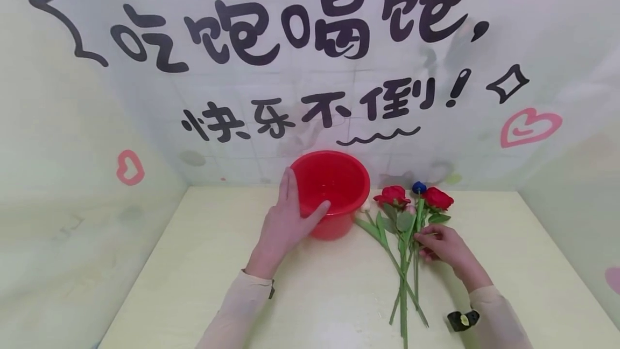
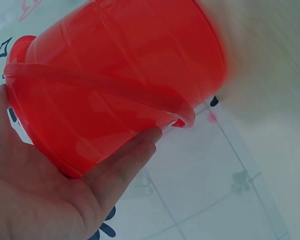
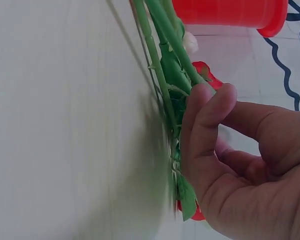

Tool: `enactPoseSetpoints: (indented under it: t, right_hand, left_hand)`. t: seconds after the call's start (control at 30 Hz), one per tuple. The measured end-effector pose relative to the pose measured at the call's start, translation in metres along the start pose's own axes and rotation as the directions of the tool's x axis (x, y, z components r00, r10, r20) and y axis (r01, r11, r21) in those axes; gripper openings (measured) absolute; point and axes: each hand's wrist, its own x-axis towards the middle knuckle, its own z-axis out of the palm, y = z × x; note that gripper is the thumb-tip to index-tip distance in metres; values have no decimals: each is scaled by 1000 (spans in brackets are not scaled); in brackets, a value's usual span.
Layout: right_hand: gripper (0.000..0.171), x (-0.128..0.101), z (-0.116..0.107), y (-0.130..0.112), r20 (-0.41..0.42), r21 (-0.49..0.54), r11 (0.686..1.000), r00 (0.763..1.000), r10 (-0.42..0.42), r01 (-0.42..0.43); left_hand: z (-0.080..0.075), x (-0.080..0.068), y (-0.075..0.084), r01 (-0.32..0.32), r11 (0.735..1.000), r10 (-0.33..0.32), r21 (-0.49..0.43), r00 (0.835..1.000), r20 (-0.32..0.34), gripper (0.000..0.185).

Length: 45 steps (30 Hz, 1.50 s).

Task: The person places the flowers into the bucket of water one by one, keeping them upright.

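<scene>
A red plastic bucket stands near the back of the table, its mouth facing up. My left hand holds its left side, thumb over the rim and fingers along the outside wall. In the left wrist view the bucket's handle hangs down against the side. To the right lie several long-stemmed flowers, among them two red roses and a small blue flower. My right hand pinches the blue flower's green stem between thumb and fingers, right over the other stems.
A pale wooden table carries everything. Behind it rises a white wall sheet with black lettering and pink hearts, close to the bucket. A white flower bud lies beside the bucket's right side. A black band circles the right wrist.
</scene>
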Motion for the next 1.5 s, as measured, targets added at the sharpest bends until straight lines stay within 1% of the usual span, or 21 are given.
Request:
enactPoseSetpoints:
  t: [0.1, 0.17, 0.27, 0.4, 0.47, 0.53, 0.57, 0.6, 0.63, 0.67, 0.73, 0.77, 0.83, 0.87, 0.93, 1.0, 1.13, 1.23, 1.33, 1.43, 1.5]
  right_hand:
    - [29, -1, -3, -1, 14, 34, 999, 1000, -24, 24]
    - [30, -2, -5, -5, 22, 54, 998, 999, -44, 43]
    - [32, -7, -9, -18, 21, 67, 995, 997, -73, 71]
    - [34, -12, -14, -39, -15, 74, 991, 994, -113, 114]
    - [34, -14, -17, -49, -38, 103, 984, 989, -141, 144]
    - [28, -15, -20, -56, -54, 179, 967, 983, -174, 181]
    - [25, -16, -22, -59, -58, 237, 951, 981, -188, 196]
    - [21, -16, -23, -62, -56, 309, 928, 978, -199, 206]
    - [18, -17, -24, -64, -52, 387, 898, 977, -207, 211]
    - [17, -17, -25, -67, -41, 469, 858, 975, -216, 210]
    - [19, -18, -25, -72, -17, 622, 760, 974, -226, 187]
    - [21, -18, -24, -74, -6, 681, 712, 974, -228, 171]
    - [23, -19, -24, -81, 7, 767, 626, 974, -226, 140]
    - [23, -19, -23, -85, 6, 797, 589, 974, -226, 132]
    - [21, -20, -21, -92, -13, 834, 537, 976, -219, 131]
    - [18, -21, -18, -99, -48, 855, 497, 977, -207, 147]
    - [14, -18, -10, -115, -116, 879, 441, 978, -173, 183]
    - [16, -11, -4, -128, -162, 881, 422, 974, -156, 214]
    - [18, -2, 1, -141, -214, 868, 425, 965, -149, 258]
    - [18, 8, 6, -154, -247, 852, 443, 960, -132, 280]
    - [20, 14, 11, -161, -256, 846, 457, 961, -108, 276]
  left_hand:
    - [1, -1, 1, 8, 1000, -8, -9, 1000, 0, 120]
    - [0, -1, 2, 12, 1000, -12, -17, 1000, -3, 120]
    - [0, -2, 2, 17, 1000, -17, -21, 1000, -3, 120]
    - [-1, -1, 2, 18, 1000, -18, -18, 1000, -2, 121]
    - [0, -1, 2, 19, 1000, -19, -17, 1000, 0, 120]
    - [0, 0, 2, 16, 1000, -16, -19, 1000, 0, 120]
    - [0, 0, 2, 14, 1000, -14, -19, 1000, 1, 120]
    - [0, 0, 3, 13, 1000, -13, -19, 1000, 3, 120]
    - [1, 0, 3, 12, 1000, -12, -16, 1000, 4, 120]
    - [1, 0, 3, 12, 1000, -12, -16, 1000, 6, 120]
    - [1, 0, 3, 14, 1000, -14, -14, 1000, 11, 120]
    - [1, 0, 3, 16, 1000, -16, -14, 1000, 12, 120]
    - [1, -1, 4, 16, 1000, -16, -18, 1000, 11, 120]
    - [1, -1, 4, 15, 1000, -15, -23, 1000, 8, 120]
    - [1, -2, 3, 12, 999, -12, -34, 1000, 0, 120]
    - [0, -4, 2, 12, 999, -12, -46, 1000, -2, 120]
    - [-3, -8, -2, 23, 999, -23, -38, 1000, -10, 121]
    - [-4, -9, -5, 18, 1000, -19, -26, 1000, -18, 120]
    - [-3, -7, -5, 5, 999, -5, -34, 1000, -21, 120]
    - [0, -4, -2, 0, 999, -1, -45, 1000, -18, 119]
    - [2, -2, 0, 1, 999, -2, -50, 1000, -19, 120]
